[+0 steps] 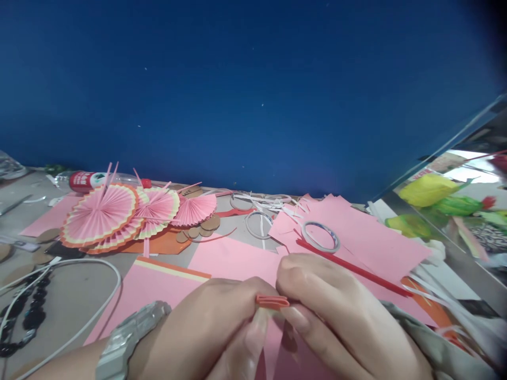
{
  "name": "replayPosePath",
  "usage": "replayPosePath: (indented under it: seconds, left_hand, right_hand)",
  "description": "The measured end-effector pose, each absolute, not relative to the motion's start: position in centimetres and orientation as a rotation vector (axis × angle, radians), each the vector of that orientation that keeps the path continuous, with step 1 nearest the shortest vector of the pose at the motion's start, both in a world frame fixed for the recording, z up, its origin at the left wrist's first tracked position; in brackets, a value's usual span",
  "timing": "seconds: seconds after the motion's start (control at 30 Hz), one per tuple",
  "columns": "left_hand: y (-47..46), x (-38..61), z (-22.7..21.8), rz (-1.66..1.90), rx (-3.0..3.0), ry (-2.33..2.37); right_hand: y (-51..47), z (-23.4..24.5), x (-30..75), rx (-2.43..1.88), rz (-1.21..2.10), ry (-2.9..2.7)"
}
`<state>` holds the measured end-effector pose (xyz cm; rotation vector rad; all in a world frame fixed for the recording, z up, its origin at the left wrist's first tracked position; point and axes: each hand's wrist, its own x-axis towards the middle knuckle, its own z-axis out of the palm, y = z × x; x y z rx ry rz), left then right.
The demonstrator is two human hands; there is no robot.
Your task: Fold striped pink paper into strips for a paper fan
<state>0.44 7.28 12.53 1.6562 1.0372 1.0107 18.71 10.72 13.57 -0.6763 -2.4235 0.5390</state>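
Observation:
Between my two hands is a narrow strip of folded paper (272, 301), orange at its end with a bit of pale yellow below. My left hand (214, 316), with a grey watch (130, 338) on the wrist, pinches its left side between thumb and finger. From the other side my right hand (336, 311) grips it, fingers curled and thumb against the edge. Most of the folded paper is hidden behind the fingers. Pink sheets (233, 258) lie under and beyond the hands. One pink sheet (158, 279) at the left has orange and yellow strips along its edge.
Round pleated paper fans (101, 214) lie at the back left, before a plastic bottle (85, 180). Tape rolls (320, 236), a red stick (356, 268) and white paper scraps (273, 203) are beyond my hands. A white cable (119, 279) and black beads (35, 311) lie left. A blue panel (253, 105) stands behind.

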Motion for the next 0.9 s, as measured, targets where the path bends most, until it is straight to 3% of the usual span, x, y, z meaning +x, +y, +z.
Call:
replayPosePath:
  seconds: [0.23,0.53,0.73,0.9]
  left_hand:
    - [7.4,0.9,12.8,0.775,1.736,0.908]
    - [7.0,1.7,11.2,0.647,1.277,0.968]
    - [7.2,1.4,11.7,0.671,1.458,1.109]
    - [7.7,1.4,12.3,0.518,1.454,1.131]
  right_hand:
    - [11.1,13.0,18.0,-0.659,0.473,-2.425]
    - [11.2,12.4,17.9,-0.828,0.359,-2.356]
    - [11.9,12.9,18.9,-0.604,0.668,-2.383]
    - [12.2,12.8,19.0,-0.67,0.879,-2.332]
